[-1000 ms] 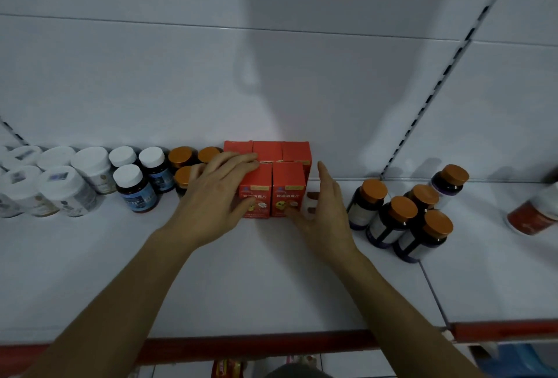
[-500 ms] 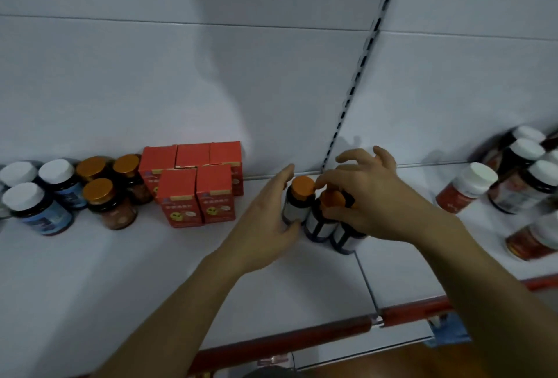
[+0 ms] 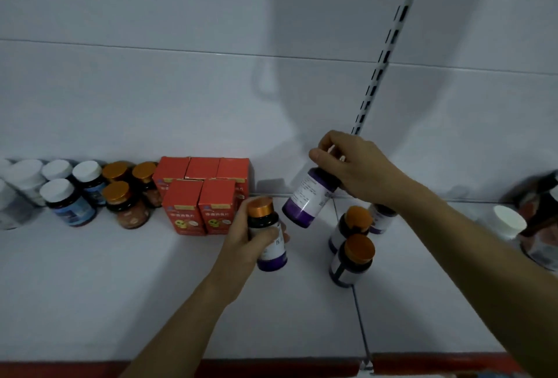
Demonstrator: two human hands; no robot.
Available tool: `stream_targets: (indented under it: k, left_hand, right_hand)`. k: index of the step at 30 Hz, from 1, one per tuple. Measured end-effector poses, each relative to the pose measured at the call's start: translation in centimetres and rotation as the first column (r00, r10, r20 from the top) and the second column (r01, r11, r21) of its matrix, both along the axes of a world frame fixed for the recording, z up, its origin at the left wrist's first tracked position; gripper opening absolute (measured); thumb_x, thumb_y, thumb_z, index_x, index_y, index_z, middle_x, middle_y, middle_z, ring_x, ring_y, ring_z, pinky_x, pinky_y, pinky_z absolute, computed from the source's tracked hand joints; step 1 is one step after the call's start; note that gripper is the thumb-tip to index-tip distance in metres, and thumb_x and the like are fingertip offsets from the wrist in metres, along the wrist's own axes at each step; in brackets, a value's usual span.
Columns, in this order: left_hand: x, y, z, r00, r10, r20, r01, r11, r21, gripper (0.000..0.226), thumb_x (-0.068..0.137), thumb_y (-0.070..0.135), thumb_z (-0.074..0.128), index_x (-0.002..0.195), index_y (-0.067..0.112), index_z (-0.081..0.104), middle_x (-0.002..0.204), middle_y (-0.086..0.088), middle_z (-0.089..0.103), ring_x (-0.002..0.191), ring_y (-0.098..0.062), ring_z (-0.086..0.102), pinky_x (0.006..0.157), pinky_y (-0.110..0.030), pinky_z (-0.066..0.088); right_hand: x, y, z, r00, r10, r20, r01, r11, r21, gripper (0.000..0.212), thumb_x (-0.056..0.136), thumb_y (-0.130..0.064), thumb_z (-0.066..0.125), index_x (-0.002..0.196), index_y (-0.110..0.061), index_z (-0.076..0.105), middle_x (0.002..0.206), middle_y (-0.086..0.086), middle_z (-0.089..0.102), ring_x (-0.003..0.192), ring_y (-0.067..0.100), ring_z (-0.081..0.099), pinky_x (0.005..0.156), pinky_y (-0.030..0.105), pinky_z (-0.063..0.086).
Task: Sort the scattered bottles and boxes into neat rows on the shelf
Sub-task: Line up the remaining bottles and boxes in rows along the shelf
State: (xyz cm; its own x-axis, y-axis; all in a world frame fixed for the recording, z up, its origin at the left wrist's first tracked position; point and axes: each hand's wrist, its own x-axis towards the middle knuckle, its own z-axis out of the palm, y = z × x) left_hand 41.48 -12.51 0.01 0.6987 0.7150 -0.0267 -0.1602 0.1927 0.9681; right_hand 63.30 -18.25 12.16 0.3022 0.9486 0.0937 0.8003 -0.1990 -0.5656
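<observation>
Bottles fill both hands. The left hand (image 3: 241, 235) is wrapped round an upright orange-capped bottle (image 3: 262, 220) just right of the red boxes (image 3: 202, 196); whether its base touches the shelf (image 3: 120, 287) I cannot tell. The right hand (image 3: 353, 166) grips a second bottle (image 3: 303, 199) by its top, tilted, its purple base clear of the shelf, near the back edge. 2 standing bottles (image 3: 353, 260) with orange caps are just right of these, and a third bottle (image 3: 381, 219) is partly hidden behind the right forearm. The 5 red boxes stand in 2 rows, 3 behind and 2 in front. Left of them stand 3 brown bottles (image 3: 129, 211), then white-capped bottles (image 3: 68, 202). Blurred bottles (image 3: 510, 220) sit at the right end.
</observation>
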Motion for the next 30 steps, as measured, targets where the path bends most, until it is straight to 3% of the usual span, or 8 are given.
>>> stream_targets:
  k: [5,9,12,16,19,21,24,30]
  left_hand:
    - [0.7,-1.0,0.6,0.978,0.208,0.018,-0.205,0.973,-0.101,0.058,0.067,0.036,0.086,0.117,0.015,0.065,0.090,-0.014,0.074,0.066,-0.028,0.071,0.062,-0.036,0.059]
    - [0.6,-1.2,0.8,0.942,0.334,0.002,-0.311,0.877,-0.366,0.053,0.066,0.039,0.085,0.108,0.011,0.070,0.083,-0.013,0.072,0.060,-0.025,0.069,0.054,-0.035,0.058]
    - [0.1,-1.2,0.8,0.937,0.343,-0.061,-0.345,0.884,-0.315,0.053,0.067,0.050,0.077,0.109,0.017,0.070,0.091,-0.008,0.078,0.062,-0.026,0.072,0.056,-0.036,0.060]
    - [-0.5,-1.7,0.3,0.939,0.309,-0.153,-0.317,0.948,-0.029,0.050,0.075,0.050,0.075,0.112,0.017,0.064,0.095,-0.002,0.078,0.067,-0.025,0.074,0.061,-0.030,0.060]
    - [-0.6,-1.6,-0.4,0.943,0.285,-0.172,-0.279,0.959,0.058,0.029,0.086,0.017,0.080,0.108,0.019,0.061,0.087,-0.005,0.072,0.072,-0.023,0.073,0.064,-0.022,0.058]
    - [-0.7,-1.4,-0.9,0.951,0.256,-0.171,-0.227,0.958,0.175,0.033,0.085,0.002,0.077,0.106,0.020,0.059,0.088,-0.005,0.068,0.080,-0.024,0.069,0.070,-0.020,0.057]
    - [-1.1,-1.6,-1.4,0.970,0.199,-0.142,-0.150,0.942,0.299,0.043,0.080,0.000,0.073,0.113,0.022,0.054,0.097,-0.005,0.062,0.088,-0.020,0.064,0.077,-0.022,0.057]
    - [-1.2,-1.6,-2.2,0.978,0.156,-0.141,-0.088,0.913,0.397,0.051,0.081,-0.001,0.071,0.121,0.023,0.052,0.105,0.006,0.057,0.102,-0.015,0.058,0.091,-0.021,0.050]
  right_hand:
    - [-1.4,2.1,0.5,0.996,0.059,-0.059,-0.063,0.996,-0.067,0.039,0.102,-0.055,0.047,0.088,-0.020,0.058,0.074,0.000,0.065,0.045,0.006,0.058,0.049,0.023,0.047]
    - [-0.7,1.8,1.2,0.897,0.268,-0.352,-0.317,0.944,-0.090,0.014,0.101,-0.035,0.061,0.106,-0.023,0.067,0.105,0.003,0.067,0.064,0.013,0.061,0.059,0.025,0.053]
    - [0.3,2.0,1.0,0.844,0.340,-0.415,-0.403,0.912,-0.072,0.018,0.098,-0.018,0.066,0.114,-0.026,0.070,0.113,0.005,0.067,0.071,0.013,0.062,0.064,0.024,0.052]
    - [0.5,3.4,-0.2,0.951,0.293,-0.099,-0.300,0.952,-0.065,0.015,0.093,-0.030,0.072,0.107,-0.029,0.069,0.096,-0.005,0.070,0.069,0.001,0.064,0.059,0.014,0.049]
    - [-1.0,4.8,-1.3,0.933,0.339,0.120,-0.339,0.940,-0.022,0.027,0.089,-0.028,0.078,0.114,-0.023,0.069,0.104,-0.008,0.067,0.080,-0.003,0.060,0.070,0.004,0.043]
    - [-2.0,5.9,-2.2,0.910,0.362,0.202,-0.368,0.930,-0.009,0.036,0.088,-0.025,0.079,0.120,-0.016,0.067,0.113,0.000,0.069,0.095,0.010,0.062,0.084,0.015,0.046]
    - [-3.2,7.2,-3.5,0.886,0.332,0.323,-0.342,0.939,-0.026,0.041,0.088,-0.021,0.079,0.126,-0.013,0.066,0.120,0.008,0.067,0.108,0.025,0.062,0.095,0.034,0.048]
    - [-4.2,7.4,-6.0,0.884,0.263,0.387,-0.291,0.957,0.014,0.045,0.092,-0.013,0.073,0.136,-0.015,0.062,0.121,0.011,0.053,0.102,0.029,0.061,0.087,0.026,0.046]
